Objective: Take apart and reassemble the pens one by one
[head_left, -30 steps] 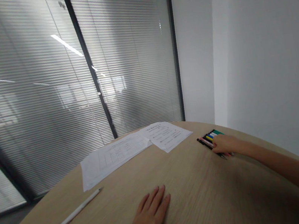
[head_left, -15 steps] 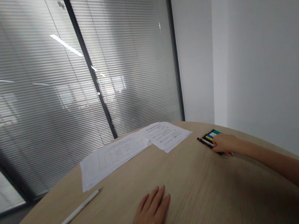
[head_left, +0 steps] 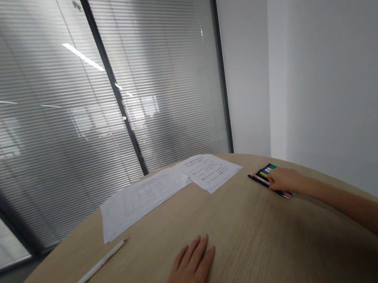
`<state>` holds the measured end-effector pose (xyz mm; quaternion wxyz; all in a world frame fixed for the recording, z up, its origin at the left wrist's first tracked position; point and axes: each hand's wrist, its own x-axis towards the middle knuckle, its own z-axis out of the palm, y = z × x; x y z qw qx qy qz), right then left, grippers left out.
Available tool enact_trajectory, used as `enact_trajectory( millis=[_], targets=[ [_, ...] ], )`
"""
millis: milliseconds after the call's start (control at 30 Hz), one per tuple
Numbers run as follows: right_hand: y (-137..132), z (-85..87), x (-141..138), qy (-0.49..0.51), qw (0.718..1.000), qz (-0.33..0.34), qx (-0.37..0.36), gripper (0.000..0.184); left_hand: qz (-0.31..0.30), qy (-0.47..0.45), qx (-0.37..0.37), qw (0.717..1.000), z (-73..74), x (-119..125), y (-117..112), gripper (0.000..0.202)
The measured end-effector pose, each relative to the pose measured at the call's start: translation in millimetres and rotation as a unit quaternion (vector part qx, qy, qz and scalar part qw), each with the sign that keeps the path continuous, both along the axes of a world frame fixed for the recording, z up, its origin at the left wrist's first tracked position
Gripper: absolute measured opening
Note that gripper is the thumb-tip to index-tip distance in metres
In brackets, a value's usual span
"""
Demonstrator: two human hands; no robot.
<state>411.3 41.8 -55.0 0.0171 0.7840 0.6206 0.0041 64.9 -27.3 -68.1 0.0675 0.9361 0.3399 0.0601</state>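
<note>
Head view, read left to right across a round wooden table [head_left: 264, 245]. At about 8 o'clock on the tabletop lies a white pen [head_left: 84, 281], its long axis running from lower left to upper right, apart from both hands. Beyond it, toward 11 and 12 o'clock, two printed paper sheets [head_left: 147, 194] rest flat and overlap at one corner. Behind them stand glass partitions with closed blinds [head_left: 60, 110]; a plain white wall [head_left: 324, 65] fills the right side.

The left hand [head_left: 193, 276] lies palm down at 6 o'clock, fingers [head_left: 201, 248] straight and close together, pointing toward 1 o'clock; it holds nothing and only rests on the wood.

The right hand [head_left: 284, 179] is stretched out to about 2 o'clock, near the table's far right edge. It sits on top of a row of coloured pens [head_left: 265, 174], covering their near ends. Whether the fingers have closed round any one pen cannot be told from this view; the hand looks loosely curled over them.

The pens lie side by side, touching, as a tidy flat band. Their long axes run from upper left to lower right, roughly in line with the right forearm. Visible far ends show black, pink, yellow, blue, white and green. The pens lie directly under and just beyond the right hand's fingertips, toward 10 o'clock from it; the left hand is well apart from them.
</note>
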Motion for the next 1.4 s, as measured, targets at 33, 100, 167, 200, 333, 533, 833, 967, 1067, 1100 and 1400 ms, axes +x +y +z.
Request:
enact_trajectory(
  millis=[33,100,167,200,333,533,833,967,1067,1100,1400],
  targets=[
    [-0.3,0.1,-0.6,0.000,1.000,-0.001,0.001,0.018,0.000,-0.001,0.001,1.000,0.4,0.1,-0.1,0.062],
    [-1.0,0.3,-1.8,0.001,1.000,-0.002,0.001,0.018,0.005,0.003,0.001,1.000,0.5,0.3,-0.1,0.063],
    [-1.6,0.5,-2.7,0.001,1.000,-0.005,0.003,0.018,0.008,0.002,-0.001,1.000,-0.3,0.3,0.3,0.064],
    [-1.8,0.6,-3.0,0.001,1.000,-0.007,0.004,0.018,0.006,0.000,-0.002,1.000,-0.9,0.1,0.7,0.064],
    [-1.9,0.9,-3.8,-0.001,1.000,-0.013,0.005,0.019,0.001,-0.009,-0.003,1.000,-2.9,-0.8,2.4,0.063],
    [-2.6,0.5,-4.5,-0.002,1.000,-0.007,0.007,0.018,0.009,0.014,-0.024,1.000,0.5,-0.1,1.0,0.066],
    [-0.5,-0.5,-4.1,-0.003,1.000,-0.006,0.007,0.017,0.003,0.002,-0.013,1.000,-2.7,0.0,2.4,0.064],
    [-0.6,-2.3,-4.8,0.001,1.000,0.000,0.007,0.016,0.008,0.015,-0.016,1.000,0.0,1.1,1.7,0.063],
    [-1.1,-1.3,-4.1,0.008,1.000,0.009,0.010,0.015,0.009,0.018,-0.018,1.000,3.2,1.8,-0.3,0.063],
    [-1.4,0.1,-4.6,0.010,1.000,0.011,0.012,0.015,0.010,0.020,-0.020,1.000,3.9,1.9,-0.8,0.064],
    [-35.1,3.4,-78.7,0.134,0.952,0.250,0.113,0.031,0.017,0.018,-0.032,0.999,5.6,3.2,-2.7,0.065]
  ],
)
